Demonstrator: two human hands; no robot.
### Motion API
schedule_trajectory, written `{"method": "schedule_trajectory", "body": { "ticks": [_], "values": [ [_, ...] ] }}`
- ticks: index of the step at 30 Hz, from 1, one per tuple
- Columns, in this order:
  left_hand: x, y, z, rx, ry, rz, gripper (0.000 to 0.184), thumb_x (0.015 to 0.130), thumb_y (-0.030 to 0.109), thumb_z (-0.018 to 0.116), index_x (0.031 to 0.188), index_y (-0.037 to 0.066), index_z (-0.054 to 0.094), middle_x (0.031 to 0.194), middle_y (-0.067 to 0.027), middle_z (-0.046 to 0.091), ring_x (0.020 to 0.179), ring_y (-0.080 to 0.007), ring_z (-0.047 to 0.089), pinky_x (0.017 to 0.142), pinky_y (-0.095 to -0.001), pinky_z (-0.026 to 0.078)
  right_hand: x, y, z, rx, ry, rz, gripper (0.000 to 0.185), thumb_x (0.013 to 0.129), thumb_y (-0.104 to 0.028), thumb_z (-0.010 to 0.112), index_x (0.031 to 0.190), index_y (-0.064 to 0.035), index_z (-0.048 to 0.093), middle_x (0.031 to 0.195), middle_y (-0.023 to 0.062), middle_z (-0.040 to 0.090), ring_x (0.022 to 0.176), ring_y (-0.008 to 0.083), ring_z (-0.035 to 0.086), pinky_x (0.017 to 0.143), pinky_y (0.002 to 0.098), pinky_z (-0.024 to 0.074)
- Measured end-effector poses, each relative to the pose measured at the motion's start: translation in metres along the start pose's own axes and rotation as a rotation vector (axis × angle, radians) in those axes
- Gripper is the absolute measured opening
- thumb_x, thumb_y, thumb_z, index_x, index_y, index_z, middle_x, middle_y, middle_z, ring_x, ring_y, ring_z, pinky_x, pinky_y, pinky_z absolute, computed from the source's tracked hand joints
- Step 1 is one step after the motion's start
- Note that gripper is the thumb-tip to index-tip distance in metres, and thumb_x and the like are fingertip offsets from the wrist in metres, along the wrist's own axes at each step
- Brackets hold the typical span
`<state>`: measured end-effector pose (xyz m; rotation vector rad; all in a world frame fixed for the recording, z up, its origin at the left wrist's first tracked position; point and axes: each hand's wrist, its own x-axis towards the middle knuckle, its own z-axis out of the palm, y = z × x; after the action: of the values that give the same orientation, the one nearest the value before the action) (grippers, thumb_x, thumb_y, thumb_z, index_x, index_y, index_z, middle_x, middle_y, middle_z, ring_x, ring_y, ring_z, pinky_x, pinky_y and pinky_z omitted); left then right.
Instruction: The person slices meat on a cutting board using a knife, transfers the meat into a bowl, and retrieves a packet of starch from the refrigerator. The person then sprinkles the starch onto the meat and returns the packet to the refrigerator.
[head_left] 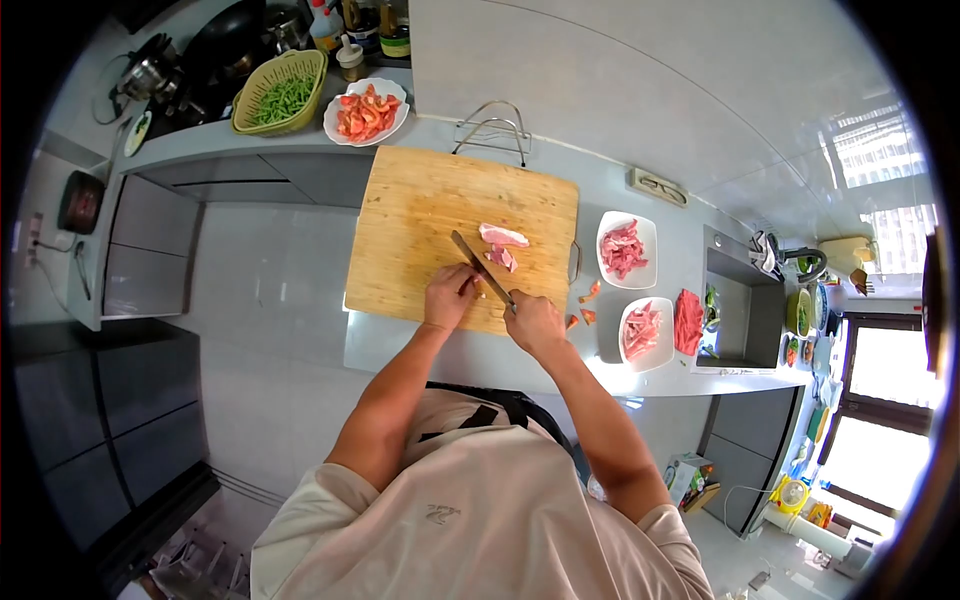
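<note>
My right hand is wrapped round the handle of a kitchen knife, whose blade slants up and left over the wooden cutting board. Left of the blade, my left hand has its fingers curled together by the edge. What they pinch, if anything, is too small to make out. Just beyond the blade lie a pale, fatty strip of raw meat and a smaller red piece of meat. Tiny scraps are on the wood near my fingers.
Two white bowls of cut meat, one farther and one nearer, stand right of the board. Beyond them are a red cloth-like item and the sink. A tomato plate and a green-bean basket sit far left.
</note>
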<state>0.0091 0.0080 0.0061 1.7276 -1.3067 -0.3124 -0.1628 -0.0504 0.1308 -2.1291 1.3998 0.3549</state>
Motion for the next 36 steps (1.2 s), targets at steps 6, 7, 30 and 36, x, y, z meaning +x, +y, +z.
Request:
{"method": "schedule_trajectory", "body": {
  "ticks": [6, 7, 30, 36],
  "values": [
    [-0.002, 0.0, 0.004, -0.018, 0.03, 0.014, 0.013, 0.084, 0.003, 0.074, 0.097, 0.006, 0.074, 0.099, -0.0087, 0.074, 0.093, -0.0319, 0.069, 0.084, -0.0428, 0.057, -0.028, 0.013, -0.019, 0.07, -0.023, 0.041, 0.031, 0.095, -0.03, 0.062, 0.116, -0.0082, 0.07, 0.101, 0.0272, 0.073, 0.099, 0.0487, 0.07, 0.087, 0.0573, 0.0559],
    [-0.001, 0.0, 0.002, -0.019, 0.01, 0.015, 0.015, 0.083, 0.002, 0.074, 0.098, 0.006, 0.075, 0.1, -0.0086, 0.074, 0.093, -0.0318, 0.069, 0.085, -0.0428, 0.057, -0.021, 0.012, -0.011, 0.057, -0.02, 0.039, 0.031, 0.095, -0.03, 0.062, 0.115, -0.0078, 0.07, 0.101, 0.0275, 0.073, 0.099, 0.0488, 0.07, 0.087, 0.0574, 0.0558],
    [-0.002, -0.004, 0.001, 0.004, -0.012, 0.031, 0.02, 0.084, 0.002, 0.073, 0.103, 0.005, 0.074, 0.105, -0.0106, 0.075, 0.099, -0.0334, 0.068, 0.089, -0.0435, 0.056, 0.008, 0.005, -0.001, 0.074, -0.016, 0.007, 0.033, 0.096, -0.031, 0.06, 0.117, -0.0066, 0.068, 0.105, 0.0286, 0.073, 0.102, 0.0469, 0.07, 0.09, 0.0559, 0.0556],
    [0.001, 0.0, -0.003, -0.098, -0.043, 0.019, 0.031, 0.09, 0.001, 0.068, 0.12, 0.006, 0.072, 0.111, -0.0134, 0.073, 0.102, -0.0328, 0.068, 0.091, -0.043, 0.056, -0.013, 0.047, 0.01, 0.164, 0.112, 0.086, 0.03, 0.095, -0.032, 0.065, 0.113, -0.008, 0.07, 0.1, 0.0267, 0.073, 0.097, 0.0474, 0.07, 0.087, 0.0566, 0.0555]
  ]
}}
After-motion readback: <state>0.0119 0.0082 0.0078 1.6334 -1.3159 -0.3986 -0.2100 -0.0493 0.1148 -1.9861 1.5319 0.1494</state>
